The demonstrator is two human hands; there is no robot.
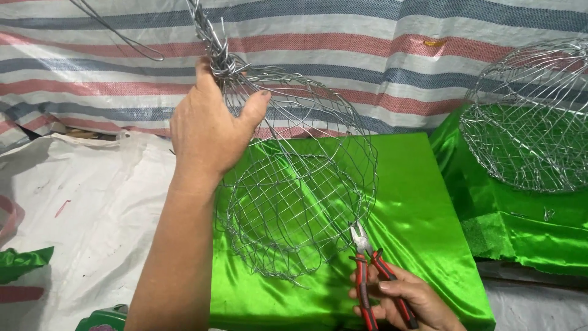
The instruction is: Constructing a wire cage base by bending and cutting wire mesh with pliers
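Note:
My left hand (211, 125) is raised and grips the twisted wire handle (215, 52) of a silver wire mesh basket (300, 184). The basket hangs tilted over a shiny green cloth-covered block (422, 202), its round mouth facing me. My right hand (407, 300) holds red-and-black-handled pliers (370, 270) at the lower right. The pliers' jaws point up and sit just beside the basket's lower right rim; whether they touch the wire I cannot tell.
A second wire mesh basket (530, 116) rests on another green cloth (527, 227) at the right. A striped tarp (380, 55) hangs behind. White sacking (79, 202) covers the floor at left, with a green scrap (21, 260).

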